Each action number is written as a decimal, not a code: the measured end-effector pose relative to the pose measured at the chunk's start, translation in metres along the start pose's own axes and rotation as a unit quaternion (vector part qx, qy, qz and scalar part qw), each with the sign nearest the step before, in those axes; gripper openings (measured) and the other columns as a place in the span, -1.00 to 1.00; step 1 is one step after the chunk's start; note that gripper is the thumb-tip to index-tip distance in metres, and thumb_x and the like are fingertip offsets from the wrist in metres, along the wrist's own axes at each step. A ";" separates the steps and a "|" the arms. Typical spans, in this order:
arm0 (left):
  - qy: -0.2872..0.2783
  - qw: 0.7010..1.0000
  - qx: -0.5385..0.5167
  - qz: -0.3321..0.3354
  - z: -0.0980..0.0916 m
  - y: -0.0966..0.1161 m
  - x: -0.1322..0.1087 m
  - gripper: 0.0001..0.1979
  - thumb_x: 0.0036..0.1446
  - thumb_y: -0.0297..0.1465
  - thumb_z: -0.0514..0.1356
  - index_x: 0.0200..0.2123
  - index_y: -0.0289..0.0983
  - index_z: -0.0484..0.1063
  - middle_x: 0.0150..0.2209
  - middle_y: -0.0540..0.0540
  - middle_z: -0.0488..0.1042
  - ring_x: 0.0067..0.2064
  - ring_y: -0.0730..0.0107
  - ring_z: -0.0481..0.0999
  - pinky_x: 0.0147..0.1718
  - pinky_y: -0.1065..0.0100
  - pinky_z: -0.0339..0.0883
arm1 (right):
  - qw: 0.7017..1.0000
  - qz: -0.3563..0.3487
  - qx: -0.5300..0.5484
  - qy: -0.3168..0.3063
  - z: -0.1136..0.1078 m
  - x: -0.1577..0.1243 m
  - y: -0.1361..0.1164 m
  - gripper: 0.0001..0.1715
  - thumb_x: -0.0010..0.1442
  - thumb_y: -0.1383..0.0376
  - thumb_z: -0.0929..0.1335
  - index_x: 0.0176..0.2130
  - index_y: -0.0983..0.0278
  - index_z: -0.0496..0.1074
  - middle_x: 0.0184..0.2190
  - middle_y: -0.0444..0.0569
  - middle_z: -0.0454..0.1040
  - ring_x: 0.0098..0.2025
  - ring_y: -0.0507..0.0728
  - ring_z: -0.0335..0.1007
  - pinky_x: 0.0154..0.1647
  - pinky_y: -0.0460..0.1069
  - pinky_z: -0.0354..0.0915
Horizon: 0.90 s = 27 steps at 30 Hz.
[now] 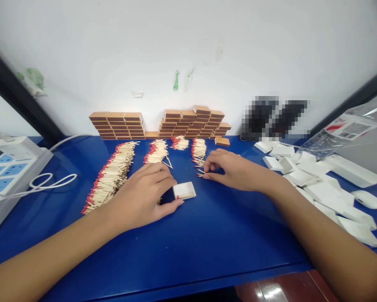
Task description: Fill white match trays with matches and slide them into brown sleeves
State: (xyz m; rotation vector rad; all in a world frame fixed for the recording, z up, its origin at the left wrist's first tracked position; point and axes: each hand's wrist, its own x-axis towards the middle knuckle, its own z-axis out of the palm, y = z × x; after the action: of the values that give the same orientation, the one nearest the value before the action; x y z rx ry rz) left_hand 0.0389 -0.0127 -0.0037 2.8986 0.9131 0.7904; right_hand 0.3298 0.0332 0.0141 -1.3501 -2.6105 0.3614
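My left hand (150,191) grips the left side of a small white matchbox tray (188,188) between thumb and fingers. A few red-tipped matches (183,196) lie along the tray's near side. To the right, my right hand (222,167) has its fingertips pinched on matches (201,173) at the near end of a small match pile (198,149). A long row of matches (111,176) runs behind my left wrist. Another match pile (157,151) lies just beyond my left fingers, and a smaller heap (179,143) sits between the piles.
Stacked brown matchboxes (117,126) and more stacks (191,123) stand along the wall. One matchbox (222,141) lies apart in front. Many white trays (304,172) are heaped at the right. A power strip (15,176) with a white cable (53,188) is on the left.
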 end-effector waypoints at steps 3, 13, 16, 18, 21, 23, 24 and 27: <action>0.000 1.000 -0.003 -0.001 0.000 0.000 0.000 -0.77 0.32 -0.21 0.29 -0.16 -0.28 0.57 -0.20 -0.16 0.58 0.01 0.12 0.54 0.08 0.09 0.47 | 1.000 0.004 -0.001 -0.016 0.002 -0.001 -0.001 -0.80 0.40 0.25 0.32 -0.25 0.22 0.51 -0.22 0.04 0.53 -0.13 0.21 0.39 -0.19 0.06 0.24; 0.001 1.000 0.012 0.000 0.000 -0.003 0.001 -0.77 0.31 -0.22 0.30 -0.15 -0.27 0.58 -0.17 -0.16 0.59 0.00 0.12 0.55 0.04 0.11 0.48 | 0.998 -0.030 0.051 -0.007 0.003 -0.006 -0.020 -0.74 0.47 0.20 0.27 -0.25 0.22 0.43 -0.17 0.04 0.50 -0.09 0.21 0.38 -0.11 0.08 0.26; 0.003 1.000 0.009 0.001 0.000 -0.002 0.000 -0.77 0.31 -0.21 0.31 -0.17 -0.28 0.58 -0.18 -0.15 0.59 -0.01 0.13 0.55 0.05 0.11 0.49 | 0.994 -0.050 0.095 -0.001 0.004 -0.009 -0.038 -0.76 0.49 0.16 0.28 -0.21 0.20 0.43 -0.14 0.02 0.49 -0.10 0.18 0.38 -0.10 0.06 0.27; 0.010 1.000 0.010 0.006 0.000 -0.001 0.000 -0.75 0.31 -0.21 0.30 -0.16 -0.29 0.57 -0.18 -0.17 0.59 0.01 0.12 0.55 0.06 0.10 0.48 | 0.992 -0.066 0.105 -0.001 0.007 -0.010 -0.047 -0.80 0.48 0.19 0.30 -0.19 0.21 0.43 -0.15 0.01 0.49 -0.11 0.17 0.38 -0.10 0.06 0.27; 0.023 0.999 0.015 0.018 0.000 -0.001 0.000 -0.76 0.32 -0.22 0.29 -0.17 -0.30 0.56 -0.15 -0.19 0.60 0.02 0.11 0.55 0.07 0.11 0.49 | 0.990 -0.086 0.109 -0.008 0.013 -0.010 -0.053 -0.88 0.46 0.29 0.32 -0.18 0.22 0.43 -0.17 0.00 0.48 -0.10 0.16 0.39 -0.07 0.06 0.28; 0.024 0.999 0.015 0.021 0.000 -0.001 0.001 -0.77 0.33 -0.23 0.29 -0.17 -0.30 0.56 -0.15 -0.19 0.60 0.01 0.12 0.56 0.06 0.11 0.49 | 0.990 -0.089 0.110 -0.009 0.015 -0.009 -0.053 -0.89 0.45 0.32 0.32 -0.18 0.22 0.44 -0.16 -0.01 0.49 -0.10 0.16 0.39 -0.07 0.06 0.29; 0.023 0.999 0.015 0.021 0.000 -0.001 0.001 -0.78 0.33 -0.23 0.29 -0.16 -0.29 0.56 -0.16 -0.18 0.60 0.00 0.13 0.56 0.06 0.11 0.50 | 0.990 -0.087 0.109 -0.008 0.015 -0.009 -0.053 -0.89 0.45 0.32 0.32 -0.17 0.22 0.45 -0.16 0.00 0.48 -0.10 0.16 0.40 -0.07 0.06 0.30; 0.020 1.000 0.015 0.019 -0.001 0.000 0.001 -0.77 0.33 -0.23 0.28 -0.15 -0.29 0.56 -0.18 -0.18 0.60 -0.01 0.13 0.55 0.06 0.09 0.50 | 0.992 -0.082 0.100 -0.004 0.014 -0.009 -0.053 -0.91 0.43 0.34 0.34 -0.17 0.23 0.46 -0.16 0.01 0.48 -0.09 0.17 0.40 -0.08 0.07 0.31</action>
State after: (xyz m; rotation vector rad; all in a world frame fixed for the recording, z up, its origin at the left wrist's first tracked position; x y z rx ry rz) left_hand 0.0395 -0.0121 -0.0022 2.9453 0.8825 0.8468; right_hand 0.2900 -0.0063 0.0162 -1.0648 -2.5882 0.5848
